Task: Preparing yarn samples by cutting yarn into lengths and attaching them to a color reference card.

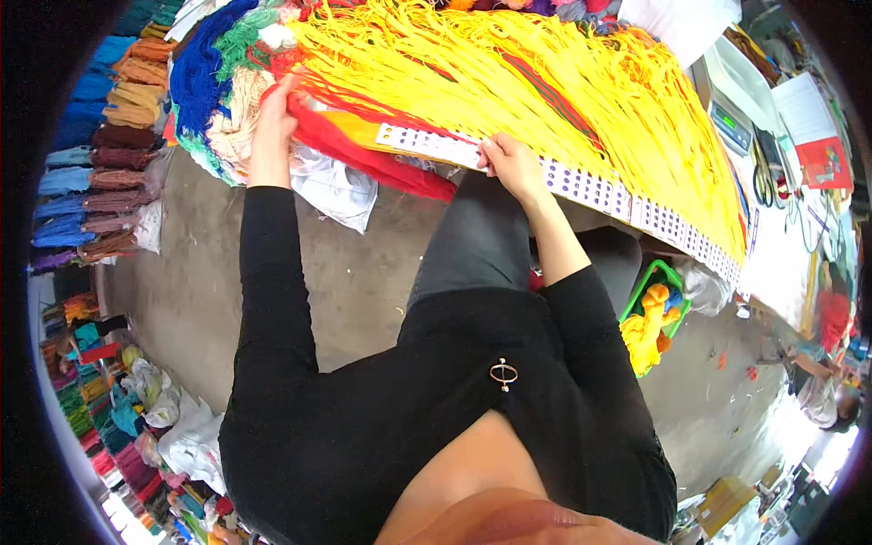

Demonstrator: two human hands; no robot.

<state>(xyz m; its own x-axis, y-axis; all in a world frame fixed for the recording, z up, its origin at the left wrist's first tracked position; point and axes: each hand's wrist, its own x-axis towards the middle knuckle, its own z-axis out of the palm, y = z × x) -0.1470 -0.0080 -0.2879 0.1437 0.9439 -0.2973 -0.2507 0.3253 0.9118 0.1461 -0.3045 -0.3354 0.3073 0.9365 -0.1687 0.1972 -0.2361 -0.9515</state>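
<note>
My left hand is closed on a bundle of red yarn at the upper left. Part of the bundle droops below the table edge toward my thigh. Red strands run rightward from there along a white card strip with rows of dark holes, reaching my right hand. The right fingers are pinched at the strip's edge where those strands end; the fingertips partly hide what is between them. Beyond the strip, long yellow yarn strands cover the table, with a few red and green ones among them.
Blue yarn and cream yarn hang beside my left hand. A digital scale stands at the right. A green basket with yellow yarn sits below the table. Coloured yarn stacks line the left side. Another person is at far right.
</note>
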